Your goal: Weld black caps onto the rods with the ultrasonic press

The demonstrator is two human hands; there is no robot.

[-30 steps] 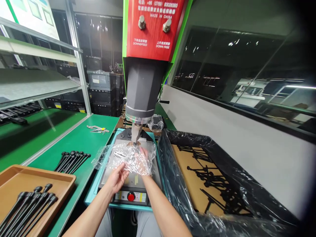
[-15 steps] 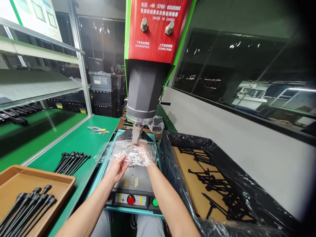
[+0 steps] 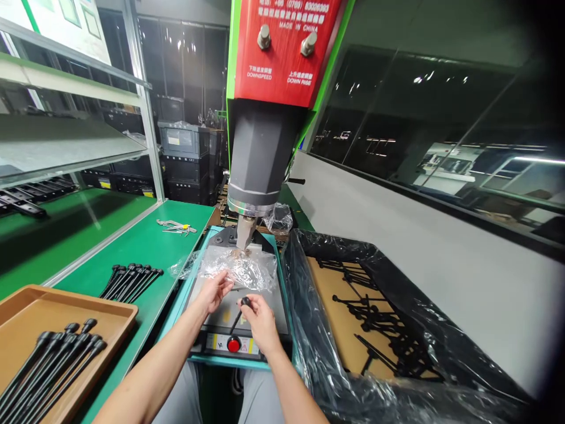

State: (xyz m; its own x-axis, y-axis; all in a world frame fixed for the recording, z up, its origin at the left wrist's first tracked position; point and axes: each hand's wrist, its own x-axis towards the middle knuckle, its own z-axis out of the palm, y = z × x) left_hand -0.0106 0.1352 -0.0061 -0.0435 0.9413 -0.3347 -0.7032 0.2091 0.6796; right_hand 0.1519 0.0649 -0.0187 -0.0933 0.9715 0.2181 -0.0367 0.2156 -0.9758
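My right hand [image 3: 260, 321] pinches a black rod with a round knob [image 3: 246, 301] near its knobbed end. The rod's thin shaft slants down toward the red button. Beside it, my left hand [image 3: 215, 290] has its fingers loosely curved and apart, at the lower left edge of a clear plastic sheet [image 3: 247, 271]; whether they touch the sheet I cannot tell. That sheet drapes over the fixture on the machine's grey plate [image 3: 220, 321]. Directly above stands the metal horn [image 3: 245, 232] of the red and green press [image 3: 278, 65].
Left, a brown tray [image 3: 126, 309] holds several black knobbed rods [image 3: 57, 353]; more rods [image 3: 132, 280] and metal pliers [image 3: 176, 227] lie on the green table [image 3: 185, 253]. Right, a box lined with black plastic [image 3: 309, 318] contains several black parts [image 3: 388, 330]. A red button [image 3: 233, 344] is at the front.
My right hand has come out from under the plastic sheet toward me, now with a black knobbed rod in it. My left hand stays near the sheet's edge. The view has shifted slightly.
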